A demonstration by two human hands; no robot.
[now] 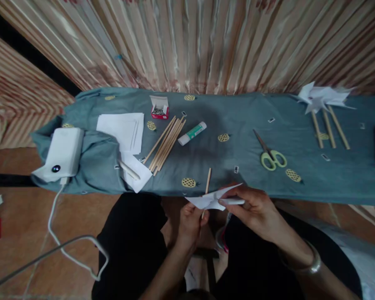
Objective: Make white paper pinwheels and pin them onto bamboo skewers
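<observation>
In front of my lap, at the table's near edge, my left hand (190, 221) is closed round a wooden stick (208, 180) just under a white paper pinwheel (206, 201). The stick's other end points away from me over the cloth. My right hand (256, 209) pinches the right side of the pinwheel between thumb and fingers. Its folded blades stick out to both sides, and my fingers partly cover its middle. To the right of it, green-handled scissors (270, 157) lie open on the cloth. A glue stick (192, 133) lies farther back.
Several wooden sticks (166, 146) lie beside white paper sheets (125, 129) and a white pen (129, 170). Behind them stands a small red box of metal pins (159, 109). Several pinwheels (323, 100) rest at far right. A cabled white power bank (65, 152) sits at left.
</observation>
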